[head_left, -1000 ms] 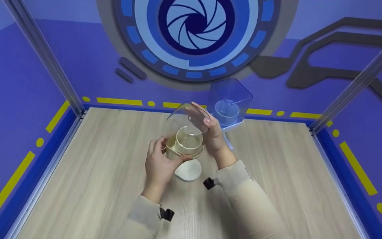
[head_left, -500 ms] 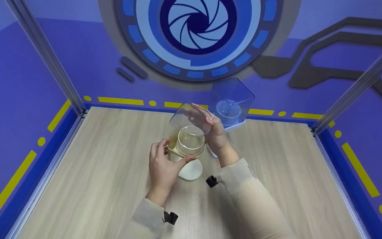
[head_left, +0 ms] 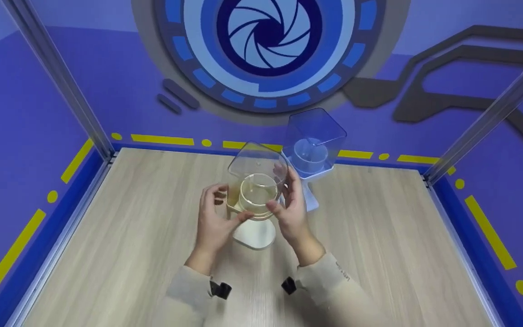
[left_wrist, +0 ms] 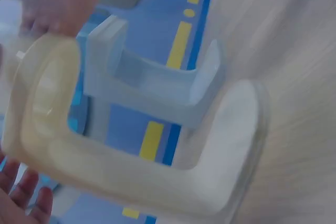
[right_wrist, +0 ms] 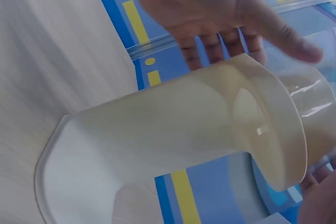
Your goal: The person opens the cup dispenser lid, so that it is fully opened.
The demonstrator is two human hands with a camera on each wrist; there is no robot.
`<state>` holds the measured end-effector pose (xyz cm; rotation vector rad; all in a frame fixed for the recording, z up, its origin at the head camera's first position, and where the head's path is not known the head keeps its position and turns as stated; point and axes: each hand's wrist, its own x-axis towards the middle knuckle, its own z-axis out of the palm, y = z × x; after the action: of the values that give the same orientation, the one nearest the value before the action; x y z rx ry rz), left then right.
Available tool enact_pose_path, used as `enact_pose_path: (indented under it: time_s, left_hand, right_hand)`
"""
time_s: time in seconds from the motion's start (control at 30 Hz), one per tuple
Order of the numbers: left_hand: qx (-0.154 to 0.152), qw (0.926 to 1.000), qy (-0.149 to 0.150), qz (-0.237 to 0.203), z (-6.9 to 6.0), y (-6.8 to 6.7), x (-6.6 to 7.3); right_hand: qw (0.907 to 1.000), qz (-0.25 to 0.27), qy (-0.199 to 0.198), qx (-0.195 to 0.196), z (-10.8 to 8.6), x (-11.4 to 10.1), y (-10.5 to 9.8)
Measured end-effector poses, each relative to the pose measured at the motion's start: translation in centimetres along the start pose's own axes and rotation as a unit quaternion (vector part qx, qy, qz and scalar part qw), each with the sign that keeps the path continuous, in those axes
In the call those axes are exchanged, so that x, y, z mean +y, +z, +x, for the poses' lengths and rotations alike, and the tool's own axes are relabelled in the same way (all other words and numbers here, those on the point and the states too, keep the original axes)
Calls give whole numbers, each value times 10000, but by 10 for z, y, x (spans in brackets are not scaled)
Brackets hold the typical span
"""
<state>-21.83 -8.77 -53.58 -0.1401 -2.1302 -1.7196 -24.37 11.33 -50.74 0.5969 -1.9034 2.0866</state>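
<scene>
A cream C-shaped stand [head_left: 254, 236] rests its flat base on the table. On its upper platform sits a clear round cup [head_left: 259, 184], and behind the cup rises a transparent shield [head_left: 257, 156]. My left hand [head_left: 211, 222] is at the platform's left side, its thumb tip at the front rim and its fingers spread beside the shield. At the other side my right hand [head_left: 294, 218] has its thumb by the rim and its fingers behind the shield edge. In the right wrist view that right hand [right_wrist: 210, 9] shows nearly straight fingers above the stand [right_wrist: 157, 124].
A similar blue stand [left_wrist: 147, 95] is behind to the right, with its own cup [head_left: 310, 156] and clear shield [head_left: 318, 125]. Blue-purple panels with yellow marks and metal corner posts [head_left: 484, 113] enclose the wooden table [head_left: 152, 236].
My right hand has come down from the transparent shield to the platform's right side. My left hand stays at the left side, its fingers now a little looser. The stand has barely moved.
</scene>
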Motion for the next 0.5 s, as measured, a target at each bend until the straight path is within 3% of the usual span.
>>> enact_pose_path:
  time_s: [0.07,0.17,0.23,0.33,0.43,0.5]
  left_hand:
    - [-385,9959,-109,-815,12,-11,1]
    - [-1050,9804,-377,-1624,32,-28,2]
    - [-1514,9729,-620,-1634,41,-36,2]
    - [-1989,9681,-862,-1253,45,-42,2]
    - [-2061,9685,-961,-1016,43,-39,3]
    - [-1896,9720,-977,-989,40,-37,3]
  right_hand:
    - [9997,-216,62,57,-4,0,1]
    - [9990,-420,116,47,-5,1,4]
    - [9982,-586,134,-10,-6,2,6]
    - [9946,-1030,124,-33,-6,5,7]
    - [9901,-1396,132,-14,-4,4,6]
    - [9887,-1488,152,-27,-2,3,5]
